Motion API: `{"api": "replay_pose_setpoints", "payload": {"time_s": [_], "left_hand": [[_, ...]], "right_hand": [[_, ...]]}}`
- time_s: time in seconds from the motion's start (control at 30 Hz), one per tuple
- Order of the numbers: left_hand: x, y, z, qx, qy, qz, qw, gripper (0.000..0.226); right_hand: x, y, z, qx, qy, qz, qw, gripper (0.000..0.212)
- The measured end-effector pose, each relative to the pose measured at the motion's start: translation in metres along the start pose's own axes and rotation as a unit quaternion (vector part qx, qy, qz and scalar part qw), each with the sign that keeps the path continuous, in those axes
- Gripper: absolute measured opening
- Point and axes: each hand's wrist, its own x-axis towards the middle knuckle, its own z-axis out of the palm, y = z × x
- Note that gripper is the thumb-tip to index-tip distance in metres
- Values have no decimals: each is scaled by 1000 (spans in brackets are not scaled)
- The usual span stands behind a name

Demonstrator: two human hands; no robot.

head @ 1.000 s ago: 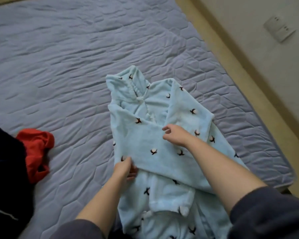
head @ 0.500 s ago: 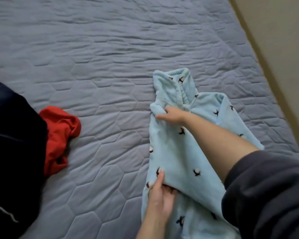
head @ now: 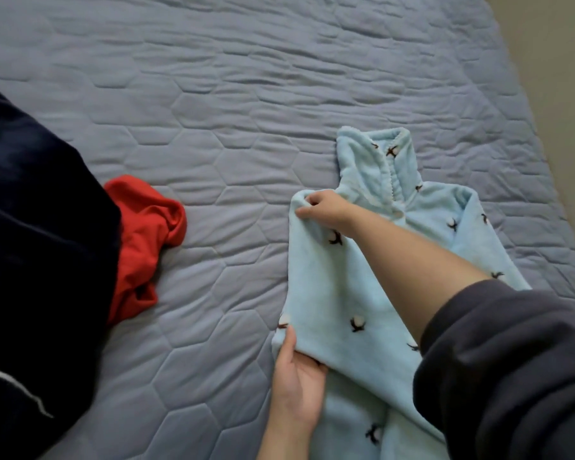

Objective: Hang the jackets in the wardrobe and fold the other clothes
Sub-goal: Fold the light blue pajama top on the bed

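fluffy fleece top [head: 326,293], quilted matt mattress cover [head: 213,127], perhaps cotton red cloth [head: 140,234].

Blue fleece top [head: 346,293] on quilted bed [head: 213,94], right hand [head: 326,210] pinching its shoulder fold, left hand [head: 296,386] gripping lower edge

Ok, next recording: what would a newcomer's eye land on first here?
The pale blue fleece top with small dark motifs lies right of centre on the quilted grey-blue bed cover, the right hand pinching its folded shoulder and the left hand gripping its lower edge. Next, the crumpled red garment to the left, against a large dark navy garment at the left edge.
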Motion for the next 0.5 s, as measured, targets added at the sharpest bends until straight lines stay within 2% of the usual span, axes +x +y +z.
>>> {"api": "replay_pose_setpoints", "payload": {"time_s": [0.07, 0.17, 0.27, 0.33, 0.37, 0.43, 0.47, 0.5], "left_hand": [[1, 1, -1, -29, 13, 14, 999, 41], [2, 0, 3, -21, 38, 25, 999, 39], [3, 4, 7, 53, 80, 19, 995, 39], [2, 11, 9, 141, 141, -5, 980, 37], [0, 16, 10, 207, 169, -27, 963, 37], [-12, 31, 18, 385, 184, -94, 900, 46], [-20, 38, 23, 482, 184, -110, 849, 51], [-26, 44, 25, 586, 192, -89, 782, 51]], "right_hand": [[1, 2, 2, 31, 6, -4, 999, 40], [5, 5, 3, 12, 8, 2, 1000, 39], [6, -1, 3, 0, 28, -4, 1000, 35], [0, -4, 4, -39, 57, -24, 997, 22], [-6, -4, 4, -61, 74, -39, 995, 16], [-23, 4, 3, -103, 107, -98, 984, 29], [-35, 11, 3, -127, 120, -132, 976, 37], [-46, 20, 2, -149, 135, -161, 966, 43]]}}
